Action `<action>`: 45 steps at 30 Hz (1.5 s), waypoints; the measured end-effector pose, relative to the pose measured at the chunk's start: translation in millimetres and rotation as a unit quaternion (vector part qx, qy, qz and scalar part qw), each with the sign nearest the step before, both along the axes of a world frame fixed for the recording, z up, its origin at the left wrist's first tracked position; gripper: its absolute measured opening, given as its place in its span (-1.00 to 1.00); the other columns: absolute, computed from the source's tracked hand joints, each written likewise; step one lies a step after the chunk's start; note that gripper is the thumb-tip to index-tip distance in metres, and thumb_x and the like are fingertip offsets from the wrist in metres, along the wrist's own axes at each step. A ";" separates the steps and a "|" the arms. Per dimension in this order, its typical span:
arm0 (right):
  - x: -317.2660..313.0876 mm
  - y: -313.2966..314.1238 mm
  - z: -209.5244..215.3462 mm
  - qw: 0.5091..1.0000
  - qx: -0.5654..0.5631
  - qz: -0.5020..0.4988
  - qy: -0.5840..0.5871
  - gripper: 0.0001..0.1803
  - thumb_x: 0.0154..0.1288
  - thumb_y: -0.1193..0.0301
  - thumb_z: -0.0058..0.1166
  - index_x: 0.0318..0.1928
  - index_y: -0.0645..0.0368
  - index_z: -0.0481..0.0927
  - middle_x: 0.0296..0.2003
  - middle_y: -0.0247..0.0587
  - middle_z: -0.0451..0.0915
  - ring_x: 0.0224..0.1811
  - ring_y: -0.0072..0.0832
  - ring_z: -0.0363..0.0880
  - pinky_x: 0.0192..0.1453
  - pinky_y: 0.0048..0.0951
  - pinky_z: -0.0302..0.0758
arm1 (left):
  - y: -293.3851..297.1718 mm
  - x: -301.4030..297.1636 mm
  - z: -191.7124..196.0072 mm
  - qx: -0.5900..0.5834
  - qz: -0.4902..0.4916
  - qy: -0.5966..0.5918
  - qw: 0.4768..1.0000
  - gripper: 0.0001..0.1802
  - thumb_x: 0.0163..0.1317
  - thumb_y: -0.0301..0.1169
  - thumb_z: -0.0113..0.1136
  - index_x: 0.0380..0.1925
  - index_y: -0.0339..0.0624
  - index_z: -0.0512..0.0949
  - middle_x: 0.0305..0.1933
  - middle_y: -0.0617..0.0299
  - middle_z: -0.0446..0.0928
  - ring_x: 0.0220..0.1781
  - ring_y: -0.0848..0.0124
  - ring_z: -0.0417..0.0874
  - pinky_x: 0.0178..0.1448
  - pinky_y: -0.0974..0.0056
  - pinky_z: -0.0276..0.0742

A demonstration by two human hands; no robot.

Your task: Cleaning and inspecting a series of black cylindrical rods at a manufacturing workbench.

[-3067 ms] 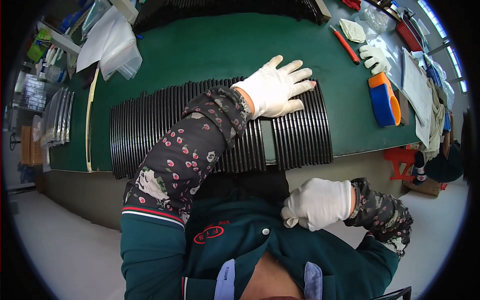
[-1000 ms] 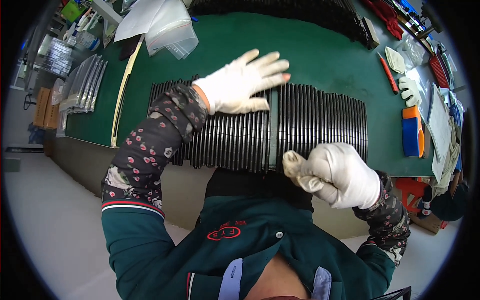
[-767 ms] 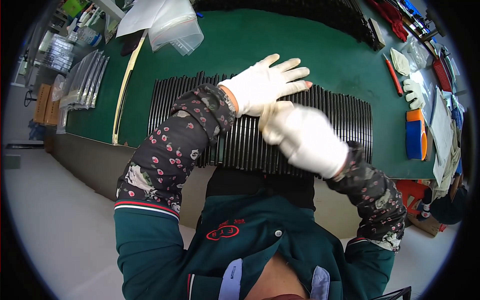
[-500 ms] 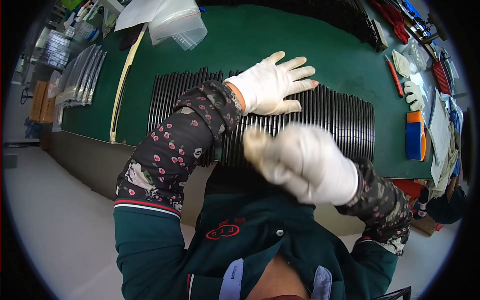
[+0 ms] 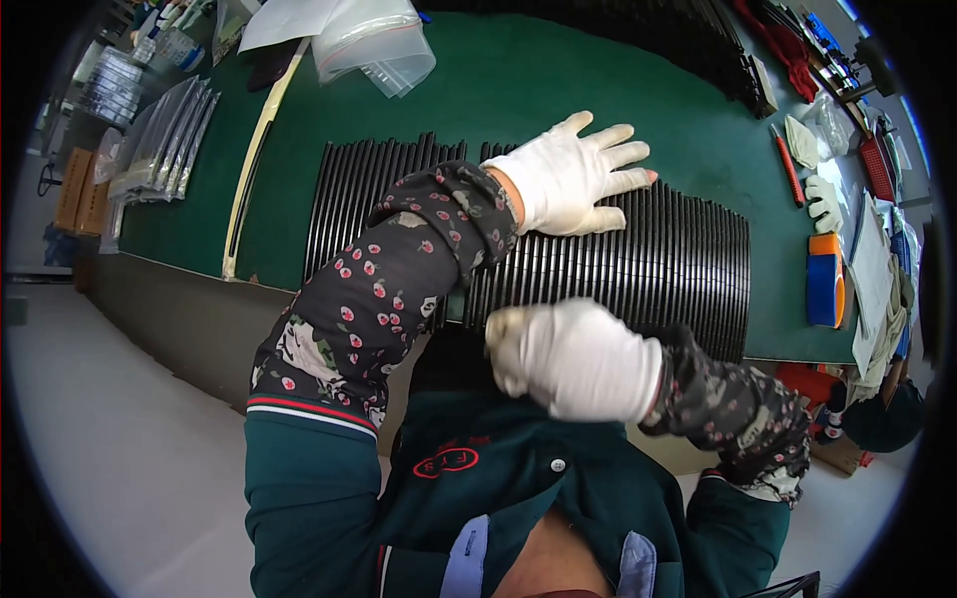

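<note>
Lying partly beneath the spread left fingers (image 5: 626,155) are black rods (image 5: 648,264).

Right hand (image 5: 588,364): blurred; curled fingers (image 5: 513,374) indistinct, pale cloth (image 5: 505,322) within them mostly concealed, its edges smeared. Lower ends of several black rods (image 5: 648,244) hidden behind right hand and right sleeve (image 5: 733,404). Left hand (image 5: 570,181): palm concealed; rods beneath it and behind left sleeve (image 5: 374,289) covered, gap in row partly masked. Dark heap (image 5: 678,45) and white sheet (image 5: 289,22): cut off by upper edge. Clutter (image 5: 177,22) at upper left: too small to tell.
</note>
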State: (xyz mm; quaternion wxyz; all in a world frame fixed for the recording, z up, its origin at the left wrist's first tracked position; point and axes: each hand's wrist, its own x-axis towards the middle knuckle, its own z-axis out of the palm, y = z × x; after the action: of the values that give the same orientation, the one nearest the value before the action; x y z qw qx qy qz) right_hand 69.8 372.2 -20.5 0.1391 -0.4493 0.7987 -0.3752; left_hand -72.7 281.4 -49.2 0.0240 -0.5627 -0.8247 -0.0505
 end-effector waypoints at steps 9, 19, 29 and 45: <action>-27.6 3.6 -3.2 0.993 0.023 -0.063 0.093 -0.78 -0.01 0.48 0.11 -0.28 0.20 0.51 -0.47 -0.17 0.53 -0.42 -0.21 0.58 -0.36 -0.28 0.53 | 2.2 -0.8 0.9 -0.004 -0.008 -0.004 1.000 -0.33 0.35 0.05 -0.08 0.38 0.06 0.21 0.48 0.17 0.12 0.53 0.20 0.05 0.54 -0.03 -0.03; -5.3 35.9 43.6 0.989 -0.077 -0.067 -0.108 -0.95 0.09 0.49 0.05 -0.37 0.13 0.51 -0.47 -0.24 0.54 -0.41 -0.21 0.57 -0.29 -0.38 0.53 | -37.0 -13.6 22.3 0.083 -0.021 0.043 0.995 -0.21 0.25 0.00 0.07 0.41 -0.03 0.12 0.52 0.10 0.00 0.56 0.07 -0.09 0.54 -0.13 -0.15; -60.5 4.6 9.6 0.970 -0.107 -0.206 0.072 -0.79 0.16 0.54 0.05 -0.15 0.24 0.51 -0.51 -0.18 0.50 -0.58 -0.40 0.53 -0.46 -0.38 0.48 | -70.3 -6.6 2.8 -0.048 -0.016 0.040 0.998 -0.26 0.21 -0.05 0.12 0.39 0.08 0.18 0.48 0.10 0.11 0.54 0.18 0.02 0.54 -0.05 -0.06; -3.0 -36.8 11.9 0.991 0.078 0.109 -0.023 -0.80 -0.03 0.44 0.12 -0.30 0.12 0.54 -0.51 -0.19 0.55 -0.36 -0.26 0.63 -0.29 -0.34 0.56 | -67.0 -0.2 -0.1 -0.013 0.007 0.017 1.000 -0.37 0.33 -0.04 -0.03 0.37 0.08 0.22 0.49 0.20 0.10 0.54 0.21 0.02 0.53 -0.05 -0.01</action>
State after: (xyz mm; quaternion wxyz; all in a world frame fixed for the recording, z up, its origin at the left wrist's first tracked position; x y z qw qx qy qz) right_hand 66.8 335.4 -8.7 0.2325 -0.5124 0.7685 -0.3045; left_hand -72.9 214.3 -49.3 0.0310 -0.5584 -0.8285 -0.0297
